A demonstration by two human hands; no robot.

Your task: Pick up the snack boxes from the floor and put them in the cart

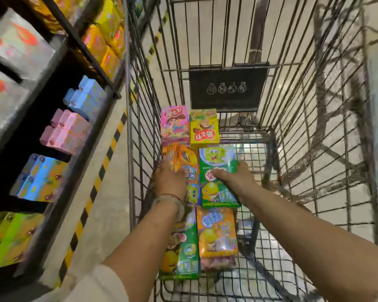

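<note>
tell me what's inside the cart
Six snack boxes show in the cart: pink box, yellow box, orange box under the left hand, green box gripped by the right hand, and two nearer boxes. Anything beneath them is covered.
</note>
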